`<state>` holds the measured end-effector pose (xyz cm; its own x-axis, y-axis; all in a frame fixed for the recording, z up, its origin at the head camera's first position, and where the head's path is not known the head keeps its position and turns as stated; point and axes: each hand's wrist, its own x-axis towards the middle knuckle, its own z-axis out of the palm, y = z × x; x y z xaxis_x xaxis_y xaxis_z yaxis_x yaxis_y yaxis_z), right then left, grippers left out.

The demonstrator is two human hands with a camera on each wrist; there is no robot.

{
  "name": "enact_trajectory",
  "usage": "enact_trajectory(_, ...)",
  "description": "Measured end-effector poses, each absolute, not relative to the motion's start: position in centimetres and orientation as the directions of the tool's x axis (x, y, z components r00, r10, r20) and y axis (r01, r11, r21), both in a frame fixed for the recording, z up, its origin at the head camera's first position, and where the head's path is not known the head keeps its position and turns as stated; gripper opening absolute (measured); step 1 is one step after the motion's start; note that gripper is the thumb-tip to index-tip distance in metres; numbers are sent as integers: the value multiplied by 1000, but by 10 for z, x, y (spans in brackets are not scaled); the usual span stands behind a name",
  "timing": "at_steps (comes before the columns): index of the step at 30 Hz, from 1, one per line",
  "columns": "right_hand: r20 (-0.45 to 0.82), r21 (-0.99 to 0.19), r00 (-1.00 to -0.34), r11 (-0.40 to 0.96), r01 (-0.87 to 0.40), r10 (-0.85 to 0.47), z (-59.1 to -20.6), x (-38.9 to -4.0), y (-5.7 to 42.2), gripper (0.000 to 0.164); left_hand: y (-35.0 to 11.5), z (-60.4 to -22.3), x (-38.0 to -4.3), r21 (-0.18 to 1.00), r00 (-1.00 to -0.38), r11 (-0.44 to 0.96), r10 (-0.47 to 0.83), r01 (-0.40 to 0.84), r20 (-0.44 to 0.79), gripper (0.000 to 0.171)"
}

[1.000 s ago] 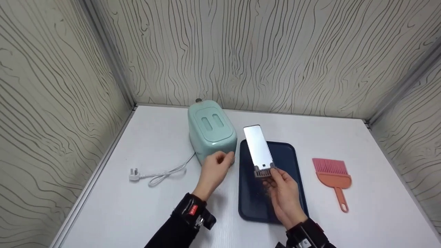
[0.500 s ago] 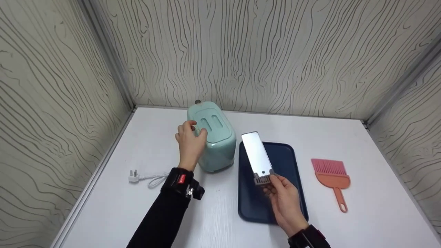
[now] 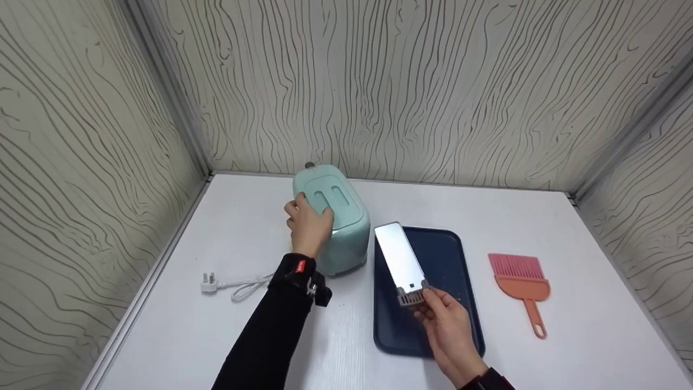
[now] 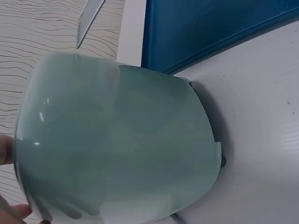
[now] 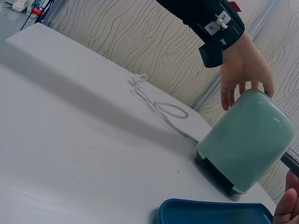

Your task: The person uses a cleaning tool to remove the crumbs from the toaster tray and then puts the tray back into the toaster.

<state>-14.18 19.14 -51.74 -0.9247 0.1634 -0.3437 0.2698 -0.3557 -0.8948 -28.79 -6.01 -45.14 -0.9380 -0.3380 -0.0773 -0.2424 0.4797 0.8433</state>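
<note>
A mint-green toaster with two recesses in its top stands at the left of a dark blue tray. My left hand grips the toaster's upper near-left part; in the left wrist view its fingers and thumb lie at opposite sides of the top edge. My right hand pinches the grey slatted end of a shiny metal crumb tray, which tilts above the blue tray, its far end close to the toaster. In the right wrist view only a piece of the crumb tray shows at the edge.
A pink-bristled brush with an orange handle lies right of the blue tray. The toaster's white cord and plug lie on the left. Crumbs dot the blue tray and the white table. Patterned walls enclose the back and sides.
My left hand has moved from in front of the toaster up to its top left and now touches it. My right hand has lowered the crumb tray and drawn it nearer.
</note>
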Motion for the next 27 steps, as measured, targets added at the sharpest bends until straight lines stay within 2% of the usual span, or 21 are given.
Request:
enact_trajectory(10,-378,-889,-912,-337,310,158,-521,-139,190,35,-59,-463,-300,896,-933,372,-341,-242,-111,79)
enact_trajectory(13,-382,-890,-911,-328,317,154,-521,-137,190,34,-58,-462,-300,885,-944,410,-318,-219,-86,74)
enact_trajectory(20,-434,-875,-892,-298,383,129,-524,-127,189,28,-57,-456,-300,776,-951,590,-306,-224,-42,61)
enact_trajectory(27,-459,-860,-884,-296,416,90,-532,-119,184,26,-57,-452,-300,746,-953,623,-300,-235,-49,60)
